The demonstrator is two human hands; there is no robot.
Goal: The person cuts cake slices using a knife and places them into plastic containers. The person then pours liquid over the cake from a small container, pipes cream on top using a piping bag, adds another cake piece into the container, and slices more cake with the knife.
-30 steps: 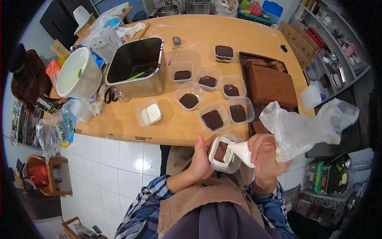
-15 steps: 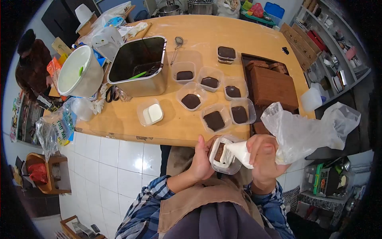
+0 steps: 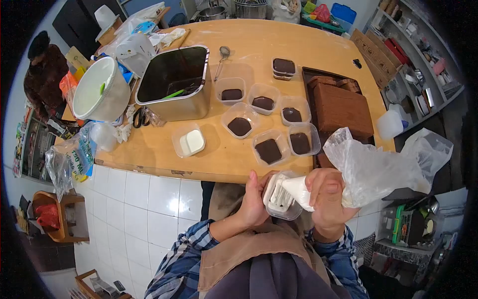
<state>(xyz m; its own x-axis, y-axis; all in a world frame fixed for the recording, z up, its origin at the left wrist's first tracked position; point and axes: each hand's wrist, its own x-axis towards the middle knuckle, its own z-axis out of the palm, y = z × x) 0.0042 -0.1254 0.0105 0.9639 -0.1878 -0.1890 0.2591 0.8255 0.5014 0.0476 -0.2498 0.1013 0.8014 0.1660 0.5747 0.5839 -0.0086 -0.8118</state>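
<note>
My left hand (image 3: 255,203) grips a clear plastic cup (image 3: 288,214) in front of the table's near edge. White cream (image 3: 280,198) lies in strips inside it, with a little brown showing between them. Wrapped around a piping bag (image 3: 297,191) full of white cream, my right hand (image 3: 326,197) holds the bag's tip over the cup. The bag's loose plastic end spreads out to the right. Several clear cups with dark chocolate layers, among them one cup (image 3: 269,150), stand on the table ahead. Another cup (image 3: 189,141) holds white cream.
A tray (image 3: 309,84) with a brown cake slab (image 3: 343,112) lies on the table (image 3: 224,167) at the right. At the left are a metal container (image 3: 181,107) of dark chocolate, a white bucket (image 3: 112,99) and a strainer (image 3: 222,57). A person (image 3: 45,74) stands at far left.
The piping bag's tip has shifted slightly, and more white cream now covers the brown piece in the held cup. The person at far left has moved a little to the right.
</note>
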